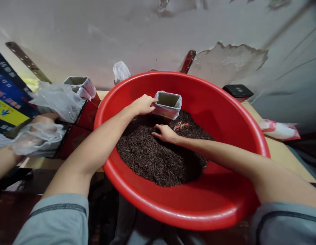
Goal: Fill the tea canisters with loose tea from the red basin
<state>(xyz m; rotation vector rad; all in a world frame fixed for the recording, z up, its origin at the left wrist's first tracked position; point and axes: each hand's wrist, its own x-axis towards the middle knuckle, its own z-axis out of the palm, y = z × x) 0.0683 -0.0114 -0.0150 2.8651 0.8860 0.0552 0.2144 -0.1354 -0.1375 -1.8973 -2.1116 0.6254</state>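
Observation:
A wide red plastic tub holds a heap of dark loose tea-like leaves. Towards its far side a rectangular box stands upright on the heap, its liner bag folded over the rim. My left hand grips the left rim of this box, fingers closed against it. Just in front of the box, my right hand rests low on the leaves with thumb and fingers apart; some fingertips are hidden. A small patch of pink and yellow bits lies on the leaves to the right.
At left, another person's hand is among plastic-lined red boxes. Behind them stands a printed carton. On the right are a black-topped box and a red-and-white packet by the board. A peeling wall rises behind.

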